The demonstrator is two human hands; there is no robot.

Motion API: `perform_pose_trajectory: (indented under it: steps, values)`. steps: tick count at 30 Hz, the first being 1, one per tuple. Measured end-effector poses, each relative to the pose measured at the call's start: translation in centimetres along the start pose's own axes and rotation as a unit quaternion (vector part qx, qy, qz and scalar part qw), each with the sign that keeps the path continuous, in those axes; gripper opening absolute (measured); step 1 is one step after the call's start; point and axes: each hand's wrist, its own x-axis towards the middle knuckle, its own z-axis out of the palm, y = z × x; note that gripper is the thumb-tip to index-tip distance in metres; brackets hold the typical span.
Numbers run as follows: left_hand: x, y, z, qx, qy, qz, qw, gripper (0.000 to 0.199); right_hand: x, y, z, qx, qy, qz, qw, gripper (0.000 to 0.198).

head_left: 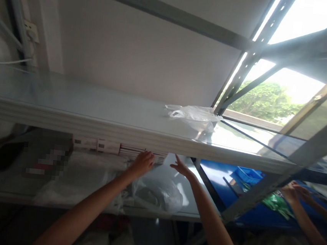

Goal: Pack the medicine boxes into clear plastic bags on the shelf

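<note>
On the lower shelf, my left hand (144, 163) reaches in with its fingers curled closed in front of a stack of thin white cartons (130, 151) with dark edges. Whatever is between those fingers, if anything, is hidden. To the right of the stack, my right hand (181, 166) hangs open, its thumb and fingers apart and nothing in them. Its fingertips come close to the upper shelf's front edge. Below both hands lies a crumpled clear plastic bag (158, 193). More pale cartons (84, 142) with small printed labels stand left of the stack.
The upper shelf (109, 109) runs across just above my hands, with a white plastic bag (195, 113) on it. A slanting metal post (257, 193) stands at right. Beyond it, another person's hands (294, 191) are over a blue table with a blue bin (249, 175) and green items.
</note>
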Motion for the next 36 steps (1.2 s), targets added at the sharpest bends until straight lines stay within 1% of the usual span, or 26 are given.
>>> perform_pose_trajectory:
  steps: [1,3,5,7,8,10,12,13,15,18,20,22,24,26,28,30,32,34,36]
  values:
    - [-1.3,-0.1,-0.6,0.005,-0.021,-0.006,1.0,0.027,-1.8,0.8,-0.1,-0.025,-0.021,0.021,0.999,0.055]
    - [-3.6,-0.4,-1.5,-0.015,-0.068,-0.027,0.997,0.022,-5.8,2.0,0.0,-0.071,-0.039,0.055,0.995,0.057]
    - [-5.4,-0.9,-1.8,-0.034,-0.086,-0.072,0.993,0.024,-9.5,2.5,0.8,-0.107,-0.015,0.062,0.992,0.052]
    - [-6.4,-1.2,-1.8,-0.036,-0.09,-0.123,0.988,0.029,-12.3,2.5,2.2,-0.116,0.015,0.064,0.991,0.049]
    - [-6.7,-1.3,-1.7,-0.034,-0.096,-0.143,0.985,0.03,-13.2,2.3,2.9,-0.112,0.025,0.071,0.991,0.048]
    - [-6.8,-1.4,-1.5,-0.033,-0.111,-0.167,0.979,0.022,-14.2,1.9,3.9,-0.077,0.041,0.091,0.992,0.043]
    - [-6.7,-1.4,-1.6,-0.035,-0.12,-0.186,0.975,0.008,-14.3,1.5,4.4,-0.011,0.058,0.111,0.992,0.033]
    - [-6.6,-1.4,-1.7,-0.036,-0.122,-0.196,0.972,0.004,-14.3,1.3,4.5,0.021,0.066,0.116,0.991,0.028]
    - [-6.4,-1.6,-2.0,-0.04,-0.122,-0.215,0.968,0.008,-14.0,0.9,4.2,0.062,0.079,0.115,0.988,0.023]
    - [-6.2,-1.8,-2.4,-0.052,-0.125,-0.234,0.963,0.022,-13.7,0.0,3.6,0.08,0.096,0.102,0.987,0.025]
    - [-6.1,-1.8,-2.5,-0.065,-0.14,-0.239,0.959,0.03,-13.5,-0.6,3.4,0.123,0.112,0.092,0.982,0.024]
    - [-5.9,-1.9,-2.5,-0.081,-0.172,-0.237,0.953,0.026,-13.4,-1.1,3.2,0.172,0.127,0.091,0.973,0.023]
    - [-5.7,-1.9,-2.6,-0.094,-0.201,-0.234,0.947,0.017,-13.2,-1.4,2.9,0.195,0.133,0.098,0.967,0.022]
    - [-5.3,-1.9,-3.1,-0.096,-0.21,-0.234,0.944,0.02,-13.2,-1.9,2.5,0.184,0.133,0.11,0.968,0.024]
    - [-4.6,-1.8,-3.8,-0.088,-0.205,-0.238,0.945,0.026,-13.2,-3.1,1.9,0.143,0.152,0.12,0.971,0.033]
    - [-3.8,-1.4,-4.7,-0.071,-0.196,-0.24,0.948,0.028,-13.0,-5.3,1.6,0.045,0.184,0.109,0.976,0.045]
    - [-3.0,-0.6,-5.6,-0.052,-0.176,-0.235,0.955,0.023,-12.6,-8.5,1.8,-0.07,0.19,0.067,0.977,0.048]
    - [-2.3,0.6,-6.4,-0.038,-0.145,-0.222,0.963,0.019,-11.9,-11.8,2.8,-0.105,0.132,0.023,0.985,0.041]
    - [-1.7,1.9,-7.1,-0.035,-0.119,-0.205,0.971,0.019,-11.1,-14.5,4.3,-0.09,0.077,0.005,0.993,0.041]
